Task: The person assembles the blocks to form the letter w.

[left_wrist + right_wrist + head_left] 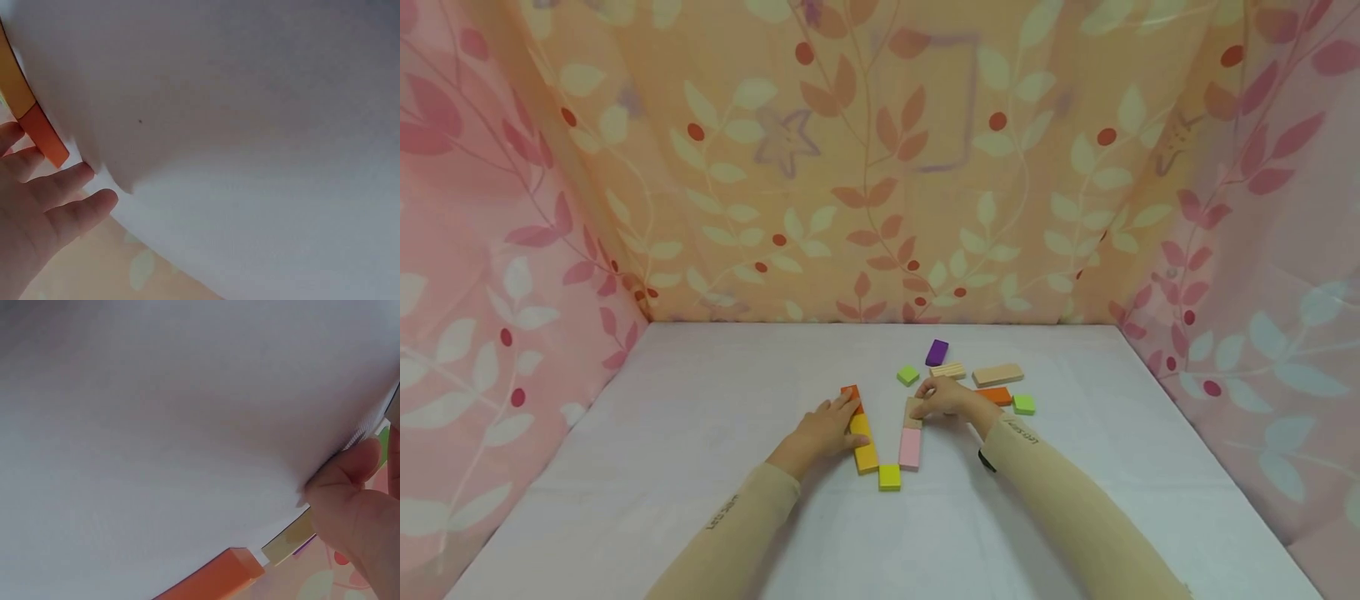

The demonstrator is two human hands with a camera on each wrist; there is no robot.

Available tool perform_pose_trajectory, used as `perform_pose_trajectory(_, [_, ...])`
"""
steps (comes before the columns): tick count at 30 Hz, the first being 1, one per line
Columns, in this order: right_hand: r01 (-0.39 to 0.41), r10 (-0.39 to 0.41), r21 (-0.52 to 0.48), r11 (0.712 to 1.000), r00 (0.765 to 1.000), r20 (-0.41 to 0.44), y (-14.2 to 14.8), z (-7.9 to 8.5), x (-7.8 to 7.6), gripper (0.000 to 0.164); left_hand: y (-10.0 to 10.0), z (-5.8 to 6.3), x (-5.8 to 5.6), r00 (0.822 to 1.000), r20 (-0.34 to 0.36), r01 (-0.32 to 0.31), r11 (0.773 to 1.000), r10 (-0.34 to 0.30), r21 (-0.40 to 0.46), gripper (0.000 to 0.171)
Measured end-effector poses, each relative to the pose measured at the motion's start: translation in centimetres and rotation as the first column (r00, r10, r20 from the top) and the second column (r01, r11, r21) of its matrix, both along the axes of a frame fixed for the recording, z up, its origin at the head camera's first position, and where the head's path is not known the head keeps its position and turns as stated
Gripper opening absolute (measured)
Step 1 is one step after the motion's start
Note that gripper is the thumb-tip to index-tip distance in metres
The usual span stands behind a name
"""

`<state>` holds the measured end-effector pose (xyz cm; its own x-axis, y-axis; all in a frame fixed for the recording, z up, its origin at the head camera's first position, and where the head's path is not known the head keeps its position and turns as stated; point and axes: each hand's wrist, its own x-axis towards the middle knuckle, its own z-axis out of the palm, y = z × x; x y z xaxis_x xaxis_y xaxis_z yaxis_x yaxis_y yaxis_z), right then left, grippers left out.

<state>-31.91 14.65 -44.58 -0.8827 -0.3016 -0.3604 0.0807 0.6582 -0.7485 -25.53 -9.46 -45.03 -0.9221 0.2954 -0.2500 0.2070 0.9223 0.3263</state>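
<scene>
A slanted row on the table has an orange block [851, 392] at its far end and yellow-orange blocks [866, 459] nearer me. My left hand [826, 429] rests along this row with its fingers extended, partly covering it. In the left wrist view the fingers lie beside the orange block [45, 134]. A second row holds a pink block [910, 450] with a plain wooden block [913, 415] at its far end. My right hand [951, 397] pinches that wooden block with thumb and fingers. Between the near ends of both rows lies a yellow block [889, 477].
Beyond my right hand lie a purple block [937, 352], a green block [907, 376], a striped wooden block [948, 370] and a long wooden block [997, 374]. Right of it are another orange block [995, 396] and a green block [1023, 405]. Patterned curtains [880, 208] surround the white table [700, 400].
</scene>
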Motion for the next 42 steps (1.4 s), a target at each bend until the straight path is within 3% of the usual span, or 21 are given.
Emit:
perform_pose_trajectory(10, [0.015,-0.015,0.008,1.000,1.000,-0.004,-0.9,-0.6,0.0,0.030,-0.7,-0.2,0.2,1.000,0.001,-0.006,1.000,0.006,0.024,0.077])
perform_pose_trajectory(15, [0.002,-0.002,0.033,0.999,1.000,-0.002,-0.7,-0.7,-0.1,0.027,-0.6,-0.5,0.3,1.000,-0.003,-0.019,0.996,0.019,0.084,0.079])
perform_pose_trajectory(20, [0.017,-0.017,0.017,1.000,1.000,-0.013,-0.1,-0.9,-0.4,0.026,-0.4,-0.8,0.3,0.998,-0.067,0.013,0.994,-0.006,0.104,0.087])
perform_pose_trajectory(24, [0.041,-0.043,-0.023,0.999,0.997,-0.060,0.3,-0.8,-1.2,0.023,0.4,-0.5,0.3,0.984,-0.160,0.089,0.994,-0.077,0.070,0.084])
perform_pose_trajectory(29, [0.062,-0.069,-0.055,0.997,0.988,-0.138,0.3,-0.7,-2.5,0.025,2.7,0.1,0.3,0.948,-0.190,0.247,0.967,-0.256,-0.067,0.071])
perform_pose_trajectory(34, [-0.041,0.046,0.030,0.999,0.977,-0.206,0.1,-0.5,-3.7,0.042,5.0,0.5,0.2,0.920,-0.173,0.323,0.929,-0.353,-0.179,0.066])
perform_pose_trajectory(38, [-0.165,0.204,0.172,0.971,0.949,-0.241,-0.2,-0.2,-4.3,0.049,5.9,0.6,0.0,0.921,-0.157,0.321,0.922,-0.358,-0.217,0.067])
perform_pose_trajectory(42, [-0.201,0.261,0.234,0.951,0.928,-0.266,-0.7,0.1,-4.5,0.047,6.0,0.3,-0.1,0.925,-0.141,0.316,0.921,-0.352,-0.226,0.069])
